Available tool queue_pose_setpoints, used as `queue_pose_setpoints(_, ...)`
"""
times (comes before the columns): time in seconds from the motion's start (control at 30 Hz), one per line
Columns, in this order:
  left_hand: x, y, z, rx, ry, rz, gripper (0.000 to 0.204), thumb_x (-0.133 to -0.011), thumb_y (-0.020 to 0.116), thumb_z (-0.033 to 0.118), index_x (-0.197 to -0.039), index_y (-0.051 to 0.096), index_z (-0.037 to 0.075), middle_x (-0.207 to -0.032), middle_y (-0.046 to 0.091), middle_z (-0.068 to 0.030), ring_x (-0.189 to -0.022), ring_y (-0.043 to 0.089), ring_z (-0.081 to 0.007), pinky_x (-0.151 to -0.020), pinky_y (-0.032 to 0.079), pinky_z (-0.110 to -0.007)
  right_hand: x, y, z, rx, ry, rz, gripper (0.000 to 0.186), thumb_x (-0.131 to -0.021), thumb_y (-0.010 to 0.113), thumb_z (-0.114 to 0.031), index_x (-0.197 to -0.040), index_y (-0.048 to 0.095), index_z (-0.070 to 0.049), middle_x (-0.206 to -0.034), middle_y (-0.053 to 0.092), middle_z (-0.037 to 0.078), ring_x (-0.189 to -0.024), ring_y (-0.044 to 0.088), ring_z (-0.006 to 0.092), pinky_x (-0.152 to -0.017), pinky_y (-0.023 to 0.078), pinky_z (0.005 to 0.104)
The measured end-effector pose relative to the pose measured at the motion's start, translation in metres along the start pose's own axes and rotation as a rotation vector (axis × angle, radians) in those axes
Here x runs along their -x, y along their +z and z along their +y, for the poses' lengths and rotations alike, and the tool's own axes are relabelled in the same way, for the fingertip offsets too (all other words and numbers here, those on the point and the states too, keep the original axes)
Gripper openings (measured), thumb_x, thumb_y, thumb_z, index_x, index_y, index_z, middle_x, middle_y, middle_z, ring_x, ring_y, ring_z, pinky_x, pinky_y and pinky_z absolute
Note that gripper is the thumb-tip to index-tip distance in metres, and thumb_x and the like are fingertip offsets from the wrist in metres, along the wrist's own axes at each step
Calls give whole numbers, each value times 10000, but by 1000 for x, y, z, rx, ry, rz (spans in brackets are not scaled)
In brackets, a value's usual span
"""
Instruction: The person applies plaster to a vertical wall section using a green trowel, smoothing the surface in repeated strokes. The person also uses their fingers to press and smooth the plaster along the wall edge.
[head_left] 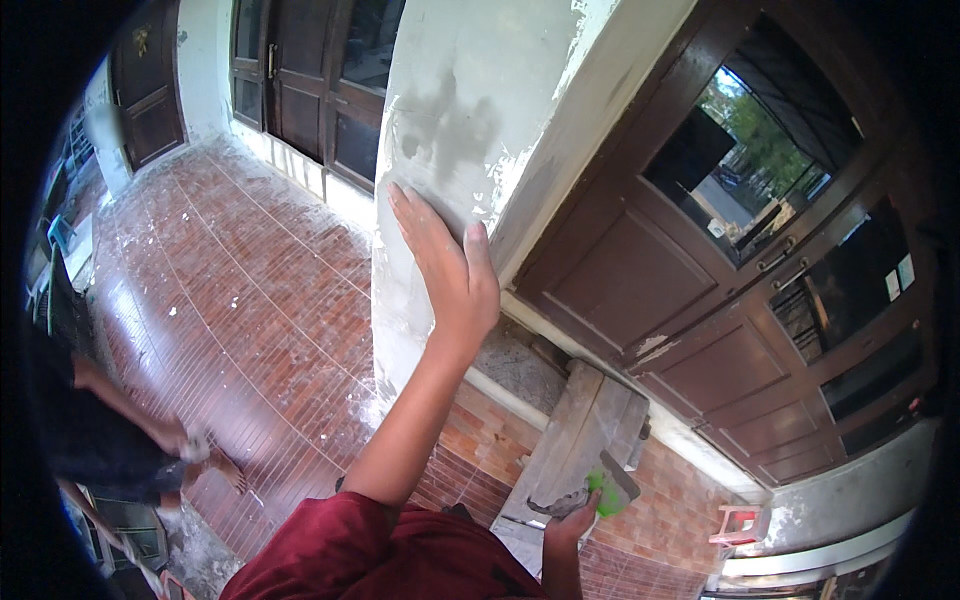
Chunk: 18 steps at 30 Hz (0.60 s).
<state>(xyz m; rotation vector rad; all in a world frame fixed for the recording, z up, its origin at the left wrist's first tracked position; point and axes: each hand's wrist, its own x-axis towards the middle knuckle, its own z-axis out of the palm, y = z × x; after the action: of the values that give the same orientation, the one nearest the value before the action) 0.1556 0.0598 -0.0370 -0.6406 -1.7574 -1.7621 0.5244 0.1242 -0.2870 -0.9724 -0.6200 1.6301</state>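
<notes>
Pressing flat against the plastered pillar [450, 130], the left hand [450, 265] is fully open, fingers together, palm on the grey patch, holding nothing. Judged step: checking the fresh surface by touch. Lower right, the right hand [568, 525] is closed around a green-handled trowel [605, 490], held above a wooden board [580, 430] lying on the brick-tiled floor [230, 290]. Next move likely needs the trowel raised to the patch.

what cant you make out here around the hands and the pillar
- Head view: the palm of the left hand lies flat against the plastered pillar, so the patch under it is hidden.
- Right hand: its fingers wrap a green-handled trowel; the blade is small and unclear.
- Person at left: mostly cut off by the dark fisheye rim.
</notes>
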Motion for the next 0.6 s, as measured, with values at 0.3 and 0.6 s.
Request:
queue_pose_setpoints(0.3,15,3,8,-15,20,-105,767,-979,465,226,-1479,45,-176,-1571,-23,-371,-1476,-40,-503,-1196,-2,-530,8,10,1,-17,13,-2,478,-1013,498,-390,-1376,490,-80,-1352,573,89,-1228,555,275,-1065,421,419)
queue_pose_setpoints(0.6,-50,12,26,-89,220,32,770,-971,505,260,-1484,116,-164,-1581,25,-352,-1483,1,-491,-1189,27,-554,20,34,-7,21,31,-21,474,-1024,478,-367,-1380,479,-54,-1363,564,102,-1251,542,287,-1078,416,428)
